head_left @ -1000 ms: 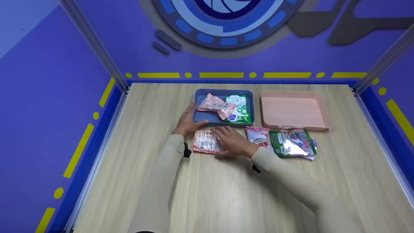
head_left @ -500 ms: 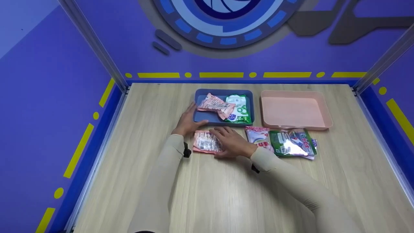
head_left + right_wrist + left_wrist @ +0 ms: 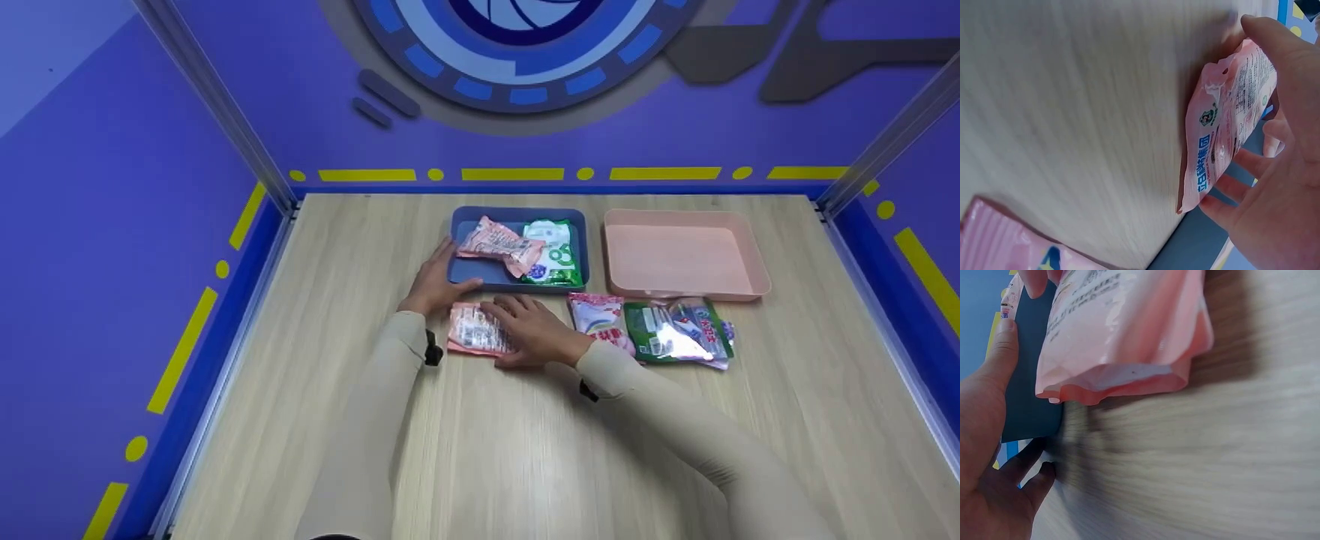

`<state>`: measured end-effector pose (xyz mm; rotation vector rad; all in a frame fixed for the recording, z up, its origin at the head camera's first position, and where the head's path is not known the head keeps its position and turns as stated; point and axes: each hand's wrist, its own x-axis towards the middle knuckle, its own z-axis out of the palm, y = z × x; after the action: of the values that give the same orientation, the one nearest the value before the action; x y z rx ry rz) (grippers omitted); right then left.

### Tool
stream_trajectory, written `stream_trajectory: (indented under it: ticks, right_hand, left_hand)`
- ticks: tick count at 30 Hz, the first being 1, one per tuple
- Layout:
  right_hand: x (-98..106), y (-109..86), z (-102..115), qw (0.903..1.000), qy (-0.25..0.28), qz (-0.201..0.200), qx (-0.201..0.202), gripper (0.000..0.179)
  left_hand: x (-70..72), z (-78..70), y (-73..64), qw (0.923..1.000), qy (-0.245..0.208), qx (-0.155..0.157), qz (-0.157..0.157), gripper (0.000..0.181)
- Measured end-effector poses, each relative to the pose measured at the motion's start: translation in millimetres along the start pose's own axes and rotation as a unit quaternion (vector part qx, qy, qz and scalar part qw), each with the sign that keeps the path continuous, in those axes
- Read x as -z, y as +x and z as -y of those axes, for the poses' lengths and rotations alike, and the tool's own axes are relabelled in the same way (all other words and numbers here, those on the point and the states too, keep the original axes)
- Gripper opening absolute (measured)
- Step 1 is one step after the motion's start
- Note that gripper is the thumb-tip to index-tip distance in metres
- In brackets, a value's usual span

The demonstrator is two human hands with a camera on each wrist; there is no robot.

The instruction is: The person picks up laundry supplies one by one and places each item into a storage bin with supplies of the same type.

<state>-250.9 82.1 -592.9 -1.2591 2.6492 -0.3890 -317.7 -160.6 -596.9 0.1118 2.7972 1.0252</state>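
Observation:
My left hand (image 3: 435, 281) rests against the left front corner of a blue-grey tray (image 3: 480, 270). Its thumb lies along the front wall, the fingers along the left side. Inside the tray, a twisted pink packet (image 3: 495, 244) overlaps a green and white packet (image 3: 557, 251). On the table before the tray lies another pink packet (image 3: 475, 328) with printed text, held by my right hand (image 3: 538, 330). In the right wrist view, its thumb and fingers (image 3: 1230, 187) span opposite edges of this packet (image 3: 1224, 124). The palm hides part of it from the head view.
To the right is a pale pink tray (image 3: 682, 255). Several more packets lie along its front: a pink one with a rainbow print (image 3: 600, 319) and a shiny green-edged pouch (image 3: 675, 331) on top of a purple one (image 3: 720, 365). Purple panels (image 3: 165, 225) enclose the table.
My right hand has slid very slightly left across the pink packet. The left hand, the trays and the other packets stay where they were.

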Motion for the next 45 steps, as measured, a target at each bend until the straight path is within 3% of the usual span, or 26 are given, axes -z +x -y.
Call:
stream_trajectory:
  ticks: [19, 32, 45]
  right_hand:
    - [-0.2, 1.8, 4.0, 0.9996, 0.018, 0.017, -0.015, 0.099]
    - [0.4, 3.7, 7.1, 0.9977, 0.034, 0.039, -0.044, 0.097]
    - [-1.1, 2.5, 5.1, 0.9983, 0.032, 0.030, -0.039, 0.097]
  left_hand:
    - [-0.8, 0.9, 1.4, 0.9997, -0.009, 0.020, 0.003, 0.101]
    - [0.7, -0.6, -2.1, 1.0000, 0.003, -0.002, -0.003, 0.099]
    - [-0.5, -0.5, -1.3, 1.0000, 0.001, 0.006, 0.001, 0.100]
